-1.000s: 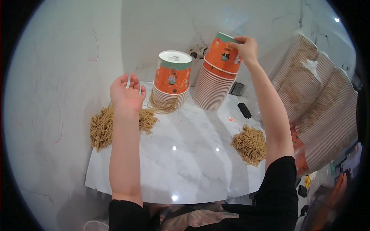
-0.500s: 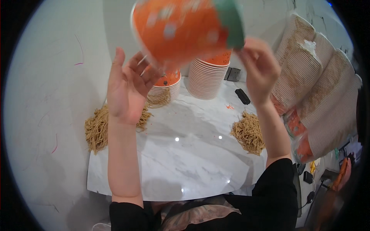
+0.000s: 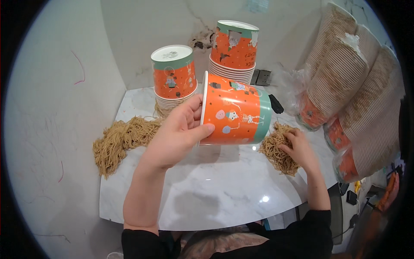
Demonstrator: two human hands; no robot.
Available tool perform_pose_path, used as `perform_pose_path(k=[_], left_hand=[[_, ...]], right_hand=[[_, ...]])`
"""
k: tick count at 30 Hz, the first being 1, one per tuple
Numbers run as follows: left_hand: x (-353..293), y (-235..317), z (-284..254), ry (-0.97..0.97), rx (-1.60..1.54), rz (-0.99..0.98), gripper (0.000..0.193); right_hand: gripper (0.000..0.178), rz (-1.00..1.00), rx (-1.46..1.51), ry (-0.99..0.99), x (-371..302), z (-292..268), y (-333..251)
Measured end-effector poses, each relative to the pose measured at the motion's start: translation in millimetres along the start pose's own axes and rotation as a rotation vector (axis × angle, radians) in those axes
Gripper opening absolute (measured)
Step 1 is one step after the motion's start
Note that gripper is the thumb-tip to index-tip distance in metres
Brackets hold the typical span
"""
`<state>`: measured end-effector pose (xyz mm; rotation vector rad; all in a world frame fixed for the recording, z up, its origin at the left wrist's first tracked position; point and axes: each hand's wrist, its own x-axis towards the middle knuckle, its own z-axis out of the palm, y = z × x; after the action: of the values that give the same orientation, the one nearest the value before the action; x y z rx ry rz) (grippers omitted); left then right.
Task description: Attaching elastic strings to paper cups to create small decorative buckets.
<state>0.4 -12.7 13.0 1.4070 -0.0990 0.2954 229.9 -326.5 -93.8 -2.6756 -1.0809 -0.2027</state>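
My left hand point(image 3: 179, 131) grips the rim of an orange paper bucket point(image 3: 237, 110) with a green band and skeleton drawings. The bucket is tilted on its side above the table, mouth toward the left, thumb outside and the other fingers partly hidden at the mouth. On the right, my right hand point(image 3: 299, 149) has its thumb and fingers closed into a small heap of tan string-like strands point(image 3: 278, 153). A larger heap of the same strands point(image 3: 118, 144) lies at the table's left side.
Two stacks of upside-down buckets, a left stack point(image 3: 174, 80) and a taller right stack point(image 3: 233, 49), stand at the back. A black object point(image 3: 276, 104) lies behind the small heap. Several bagged bucket stacks point(image 3: 340, 77) lean at the right. The white marbled table point(image 3: 189, 185) has a curved front edge.
The bucket came down from high up and is now held by my left hand alone. My right hand let go of it and dropped to the small heap.
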Motion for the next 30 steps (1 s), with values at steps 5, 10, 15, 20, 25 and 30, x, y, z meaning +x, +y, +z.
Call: perform_pose_path(k=[5,10,15,20,25,30], left_hand=[[9.1,-20.2,15.6,0.067,0.080,0.023,0.044],[16.6,-77.5,30.3,0.258,0.241,0.171,0.026],[-7.5,-118.8,35.0,0.422,0.363,0.213,0.024],[-44.6,-150.5,24.7,0.495,0.527,0.244,0.021],[-51.9,-159.7,27.9,0.518,0.414,0.240,0.032],[-57.2,-167.4,36.7,0.542,0.283,0.466,0.049]], right_hand=[[0.037,-0.118,0.125,0.138,2.7,40.6,0.9],[0.034,-0.352,0.389,0.056,31.1,49.8,-27.3],[0.019,-0.305,0.669,0.067,30.8,47.0,-41.8],[0.008,-0.275,0.712,0.170,23.8,44.1,-35.5],[0.006,-0.298,0.698,0.225,21.1,34.3,-44.8],[0.007,-0.133,0.775,0.388,24.2,19.2,-52.9]])
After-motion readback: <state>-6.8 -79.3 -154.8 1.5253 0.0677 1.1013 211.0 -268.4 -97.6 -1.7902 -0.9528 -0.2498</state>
